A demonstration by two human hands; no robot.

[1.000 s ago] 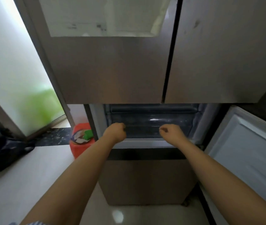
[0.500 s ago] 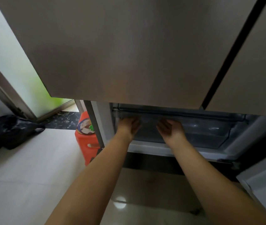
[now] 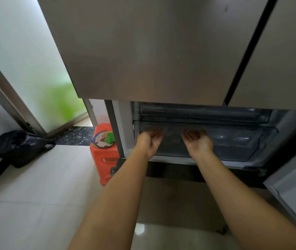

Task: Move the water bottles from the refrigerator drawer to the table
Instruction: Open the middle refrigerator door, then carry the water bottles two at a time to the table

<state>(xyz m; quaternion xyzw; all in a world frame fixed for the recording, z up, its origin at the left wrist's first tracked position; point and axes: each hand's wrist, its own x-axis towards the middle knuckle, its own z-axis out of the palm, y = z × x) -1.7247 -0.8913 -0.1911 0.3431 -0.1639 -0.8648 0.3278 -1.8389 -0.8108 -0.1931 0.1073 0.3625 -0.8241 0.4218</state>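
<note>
Both bare forearms reach forward into the open lower compartment of a steel-fronted refrigerator [image 3: 152, 51]. The left hand [image 3: 150, 141] and right hand [image 3: 198, 142] are palm-up, fingers curled under the front lip of a translucent drawer [image 3: 233, 139]; a second drawer [image 3: 206, 112] sits above it. An orange plastic stool [image 3: 104, 156] stands just left of the fridge, a black bag [image 3: 17, 147] lies on the tiled floor [image 3: 35, 204] by a frosted glass door [image 3: 22, 60], and the open door panel [image 3: 295, 188] shows at right.

Head camera looks down, apparently close, at the refrigerator drawer [image 3: 203, 139].
</note>
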